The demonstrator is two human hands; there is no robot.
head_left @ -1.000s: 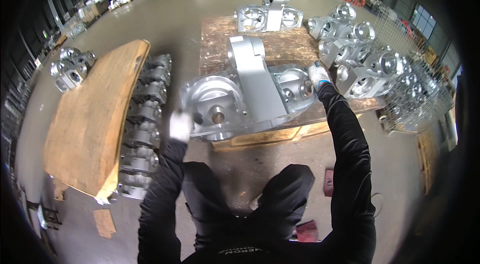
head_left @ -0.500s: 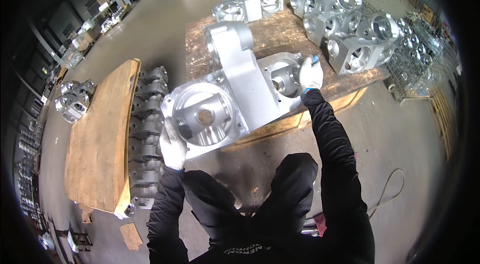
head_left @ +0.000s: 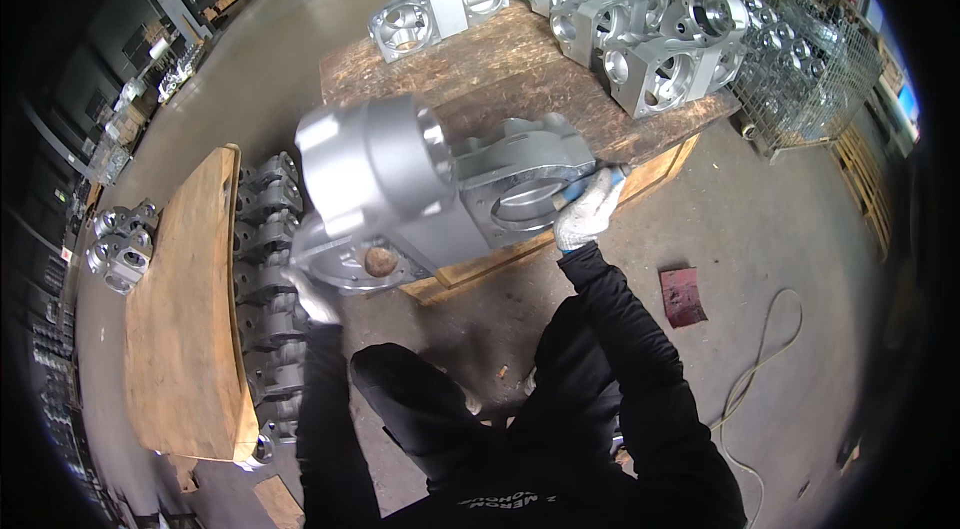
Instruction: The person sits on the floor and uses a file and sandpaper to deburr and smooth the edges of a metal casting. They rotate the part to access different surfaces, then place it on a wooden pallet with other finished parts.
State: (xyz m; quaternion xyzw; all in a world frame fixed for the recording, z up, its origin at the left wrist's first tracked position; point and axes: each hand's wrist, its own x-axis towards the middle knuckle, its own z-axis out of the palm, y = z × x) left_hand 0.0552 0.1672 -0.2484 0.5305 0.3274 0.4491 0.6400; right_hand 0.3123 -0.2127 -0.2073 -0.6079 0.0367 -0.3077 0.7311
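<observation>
A large silver metal casting point(head_left: 425, 234), with a round barrel on top and wide bores at both sides, is tilted at the near edge of the wooden table point(head_left: 480, 94). My left hand point(head_left: 315, 297), white-gloved and slightly blurred, grips its lower left corner; the fingertips are partly hidden. At the casting's right end, my gloved right hand point(head_left: 590, 214) is closed round a slim blue tool point(head_left: 572, 195), its kind unclear. That hand also rests against the casting's edge. Inside the left bore shows a brown round spot point(head_left: 379, 262).
Similar castings point(head_left: 640, 39) crowd the table's right side, and a single one point(head_left: 430, 9) stands at the back left. A wooden board point(head_left: 185, 319) lies left beside a row of castings point(head_left: 268, 299). Right are a wire cage point(head_left: 815, 79), a red sheet point(head_left: 683, 297) and a cable point(head_left: 745, 379).
The casting has been tipped toward me, so its barrel now faces up and near. Both hands have moved with it, the right one lower and to the left. My view has shifted right.
</observation>
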